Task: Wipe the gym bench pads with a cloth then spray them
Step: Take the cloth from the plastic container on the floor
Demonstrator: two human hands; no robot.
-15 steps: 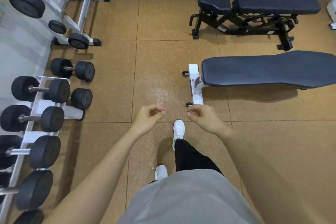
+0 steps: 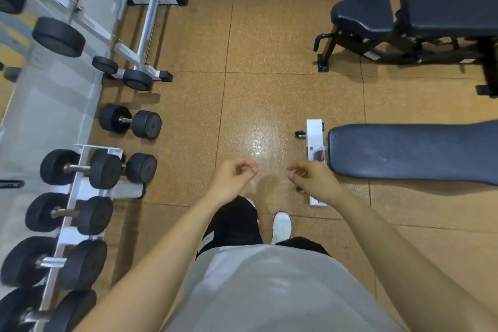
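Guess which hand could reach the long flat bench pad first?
Probably the right hand: it hangs empty just beside the flat bench pad, while the left hand, also empty, is farther from it.

Stepped forward, drawing the flat bench (image 2: 412, 152) nearer to the right hand (image 2: 315, 180) and swinging the left leg (image 2: 234, 221) ahead of the white shoe (image 2: 281, 226).
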